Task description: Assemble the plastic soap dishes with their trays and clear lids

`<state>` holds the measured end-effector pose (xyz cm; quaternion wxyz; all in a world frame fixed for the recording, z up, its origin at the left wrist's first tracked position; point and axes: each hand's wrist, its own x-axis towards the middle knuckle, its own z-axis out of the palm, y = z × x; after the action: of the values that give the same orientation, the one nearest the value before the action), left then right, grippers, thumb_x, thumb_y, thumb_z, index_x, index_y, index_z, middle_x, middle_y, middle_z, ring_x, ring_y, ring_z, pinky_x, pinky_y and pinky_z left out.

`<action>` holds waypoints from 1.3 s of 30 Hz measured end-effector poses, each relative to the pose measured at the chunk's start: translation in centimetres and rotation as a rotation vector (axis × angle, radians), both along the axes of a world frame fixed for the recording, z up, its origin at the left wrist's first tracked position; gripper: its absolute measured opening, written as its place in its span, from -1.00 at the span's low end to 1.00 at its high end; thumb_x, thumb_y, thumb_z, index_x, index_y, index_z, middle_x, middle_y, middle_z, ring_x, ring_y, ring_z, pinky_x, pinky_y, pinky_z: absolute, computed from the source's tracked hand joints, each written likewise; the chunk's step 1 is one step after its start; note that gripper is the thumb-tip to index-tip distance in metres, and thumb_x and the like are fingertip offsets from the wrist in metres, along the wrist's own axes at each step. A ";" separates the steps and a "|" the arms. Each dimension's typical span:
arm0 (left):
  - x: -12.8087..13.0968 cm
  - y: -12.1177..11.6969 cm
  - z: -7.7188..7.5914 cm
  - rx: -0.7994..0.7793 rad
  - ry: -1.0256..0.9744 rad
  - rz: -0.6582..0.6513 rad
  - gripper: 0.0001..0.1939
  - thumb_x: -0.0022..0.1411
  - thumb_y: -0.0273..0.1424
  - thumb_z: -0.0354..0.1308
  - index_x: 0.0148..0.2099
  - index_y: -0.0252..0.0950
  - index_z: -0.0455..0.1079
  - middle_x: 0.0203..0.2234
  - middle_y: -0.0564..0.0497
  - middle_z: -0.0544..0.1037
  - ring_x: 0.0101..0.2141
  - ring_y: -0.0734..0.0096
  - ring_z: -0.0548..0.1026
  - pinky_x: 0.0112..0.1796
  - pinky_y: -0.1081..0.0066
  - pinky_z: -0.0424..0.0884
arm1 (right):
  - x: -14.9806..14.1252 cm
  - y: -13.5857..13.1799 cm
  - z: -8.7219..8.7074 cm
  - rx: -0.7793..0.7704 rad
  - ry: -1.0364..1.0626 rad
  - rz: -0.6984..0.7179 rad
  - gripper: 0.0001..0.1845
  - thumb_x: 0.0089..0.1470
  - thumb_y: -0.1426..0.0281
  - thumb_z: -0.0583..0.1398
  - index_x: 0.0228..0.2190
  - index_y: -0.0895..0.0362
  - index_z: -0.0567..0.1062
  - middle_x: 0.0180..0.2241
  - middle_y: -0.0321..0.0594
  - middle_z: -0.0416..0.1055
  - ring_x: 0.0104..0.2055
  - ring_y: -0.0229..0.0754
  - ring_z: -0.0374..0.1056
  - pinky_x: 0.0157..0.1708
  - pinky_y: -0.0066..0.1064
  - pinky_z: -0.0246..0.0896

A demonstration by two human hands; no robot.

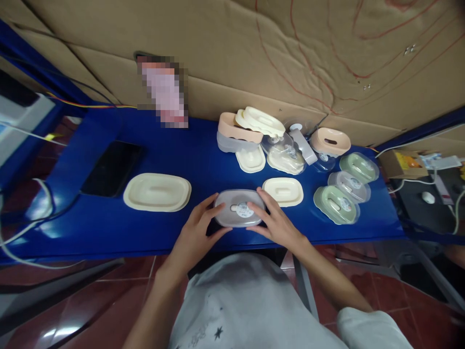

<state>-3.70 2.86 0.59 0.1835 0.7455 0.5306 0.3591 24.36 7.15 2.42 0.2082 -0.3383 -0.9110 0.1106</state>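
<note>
Both hands hold a grey oval plastic box [231, 212] with a clear lid and a round white label. It rests near the front edge of the blue table. My left hand [199, 225] grips its left end, and my right hand [276, 224] grips the right end, fingers on the lid and thumbs along the near side. Just beyond my right hand lies a small cream oval tray [286, 191]. Farther left is a larger cream oval tray [157, 192], apart from my left hand.
Peach, grey and cream plastic parts [240, 128] are piled at the back. Several lidded boxes, including a green one [336, 204], stand at the right. A dark flat device [111, 168] lies left on the blue table [203, 160]. Cardboard [225, 58] forms the back wall.
</note>
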 end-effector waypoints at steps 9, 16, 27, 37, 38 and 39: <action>1.6 -1.0 3.5 0.122 -0.046 -0.104 -0.25 0.41 -0.31 0.32 0.50 0.05 0.07 0.40 -0.18 0.36 0.33 -0.03 0.43 0.20 -0.07 0.53 | 2.4 -2.4 1.8 0.098 0.166 -0.064 -0.08 0.24 0.22 0.40 0.47 -0.13 0.15 0.51 0.01 0.01 0.46 0.22 0.19 0.33 0.11 0.37; 6.8 1.1 4.9 0.082 -0.014 -0.326 -0.24 0.47 -0.22 0.23 0.55 -0.07 -0.03 0.50 -0.24 0.16 0.44 -0.02 0.25 0.29 -0.06 0.43 | 10.9 -7.3 4.3 0.418 0.146 -0.560 -0.07 0.10 0.15 0.47 0.41 -0.09 0.31 0.39 0.05 0.27 0.36 0.39 0.32 0.23 0.36 0.37; 7.8 3.1 3.3 0.109 0.417 -0.335 -0.66 0.48 -0.39 0.18 0.26 -0.19 0.43 0.16 -0.14 0.58 0.15 0.05 0.54 0.35 -0.20 0.23 | 27.8 -9.6 -2.3 0.641 0.076 -1.545 -0.10 -0.04 -0.17 0.43 0.21 0.07 0.57 0.19 0.17 0.49 0.26 0.45 0.42 0.22 0.28 0.33; 1.3 1.1 1.0 0.115 0.309 -0.033 -0.84 0.42 -0.33 0.27 0.02 -0.19 0.51 0.13 -0.21 0.53 0.11 -0.04 0.54 0.10 -0.04 0.51 | 28.0 -5.7 -2.2 0.510 0.178 -1.418 -0.15 0.19 0.01 0.32 0.41 0.00 0.32 0.40 0.12 0.25 0.46 0.44 0.13 0.38 0.28 0.09; 1.2 1.1 0.8 0.106 0.289 -0.031 -0.85 0.42 -0.34 0.26 0.01 -0.18 0.52 0.16 -0.21 0.52 0.14 -0.04 0.53 0.11 -0.04 0.50 | 26.7 -5.0 -1.1 0.566 0.224 -1.390 -0.23 0.27 0.06 0.26 0.42 -0.07 0.29 0.41 0.05 0.26 0.47 0.38 0.14 0.39 0.27 0.09; 1.3 1.0 0.7 0.100 0.270 -0.037 -0.86 0.43 -0.35 0.26 0.00 -0.17 0.52 0.18 -0.18 0.53 0.16 -0.03 0.52 0.14 -0.04 0.49 | 24.8 -4.1 0.1 0.606 0.258 -1.343 -0.31 0.35 0.11 0.19 0.43 -0.12 0.27 0.41 0.00 0.26 0.47 0.31 0.15 0.39 0.26 0.09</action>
<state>-2.44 3.90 1.27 0.0797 0.8049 0.5180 0.2782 49.19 3.08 2.54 0.4203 -0.7341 -0.4672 -0.2574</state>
